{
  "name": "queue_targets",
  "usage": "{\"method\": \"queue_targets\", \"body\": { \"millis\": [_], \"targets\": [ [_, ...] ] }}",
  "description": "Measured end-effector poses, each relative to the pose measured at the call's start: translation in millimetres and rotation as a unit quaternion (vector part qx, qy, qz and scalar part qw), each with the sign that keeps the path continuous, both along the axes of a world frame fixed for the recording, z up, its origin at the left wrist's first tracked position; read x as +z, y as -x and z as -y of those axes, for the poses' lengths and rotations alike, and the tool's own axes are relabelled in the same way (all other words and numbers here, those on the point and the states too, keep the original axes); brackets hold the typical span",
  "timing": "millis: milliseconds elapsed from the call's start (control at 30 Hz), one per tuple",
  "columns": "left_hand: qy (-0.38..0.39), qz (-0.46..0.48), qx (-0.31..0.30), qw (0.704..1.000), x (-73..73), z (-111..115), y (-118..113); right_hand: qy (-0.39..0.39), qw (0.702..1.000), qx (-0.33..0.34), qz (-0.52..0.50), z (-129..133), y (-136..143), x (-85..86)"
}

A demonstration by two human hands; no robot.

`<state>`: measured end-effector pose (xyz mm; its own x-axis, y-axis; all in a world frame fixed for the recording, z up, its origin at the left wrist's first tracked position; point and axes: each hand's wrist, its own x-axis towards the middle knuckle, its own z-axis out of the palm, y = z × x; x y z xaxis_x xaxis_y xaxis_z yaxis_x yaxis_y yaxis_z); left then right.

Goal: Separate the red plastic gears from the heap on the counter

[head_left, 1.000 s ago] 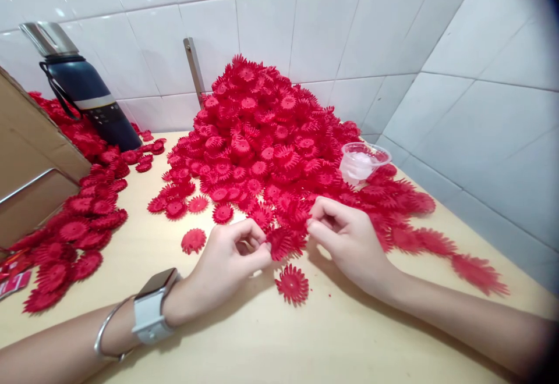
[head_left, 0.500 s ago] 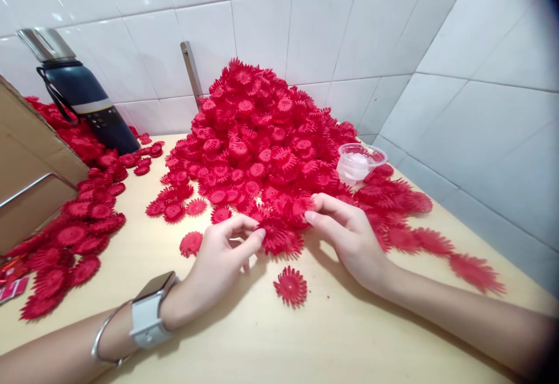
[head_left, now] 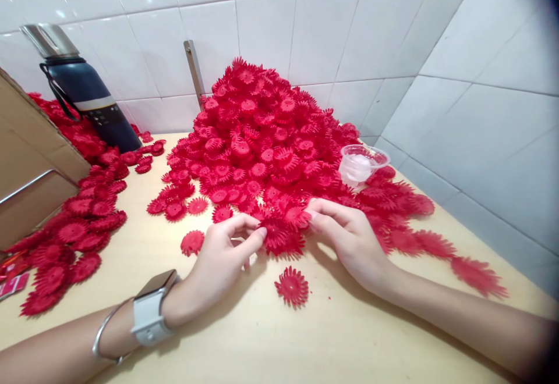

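My left hand (head_left: 233, 250) pinches the edge of a dark red paper flower (head_left: 276, 233) between thumb and forefinger. In my right hand (head_left: 345, 235), thumb and forefinger are closed on the rim of another red paper flower (head_left: 295, 215), which overlaps the first one from behind. Both flowers are round with fringed, petal-like edges. A loose red flower (head_left: 292, 286) lies flat on the table just below my hands. Behind them rises a tall heap of red flowers (head_left: 262, 134).
A clear plastic cup (head_left: 360, 166) with whitish contents stands right of the heap. More red flowers (head_left: 72, 230) spread at left beside a cardboard box (head_left: 37, 163) and a dark blue flask (head_left: 94, 96). A tiled wall (head_left: 323, 29) bounds the back of the table (head_left: 209, 337).
The flower in my right hand has shifted slightly down and left, closer over the one in my left hand. My left hand keeps its pinch.
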<state>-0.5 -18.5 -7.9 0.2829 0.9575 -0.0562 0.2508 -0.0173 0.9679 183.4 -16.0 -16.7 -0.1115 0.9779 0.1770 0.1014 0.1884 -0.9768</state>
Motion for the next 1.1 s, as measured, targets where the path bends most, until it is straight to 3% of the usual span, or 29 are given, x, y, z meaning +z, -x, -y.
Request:
{"method": "queue_targets", "body": {
  "millis": [267, 667, 867, 1100],
  "targets": [
    [0.001, -0.003, -0.001, 1.0, 1.0, 0.8, 0.5, -0.008, 1.0, -0.021, 0.001, 0.1, -1.4, -2.8],
    [-0.001, -0.006, 0.002, 1.0, 1.8, 0.7, -0.6, -0.105, 0.993, -0.034, 0.03, -0.6, 1.2, -3.1],
    [-0.001, -0.005, 0.003, 1.0, 1.5, 0.0, -0.2, -0.114, 0.992, -0.035, 0.04, -0.4, 1.7, -2.8],
    [0.0, -0.001, -0.004, 1.0, 2.2, 0.7, -0.5, -0.181, 0.979, -0.075, 0.065, 2.8, 2.8, -2.3]
  ]
}}
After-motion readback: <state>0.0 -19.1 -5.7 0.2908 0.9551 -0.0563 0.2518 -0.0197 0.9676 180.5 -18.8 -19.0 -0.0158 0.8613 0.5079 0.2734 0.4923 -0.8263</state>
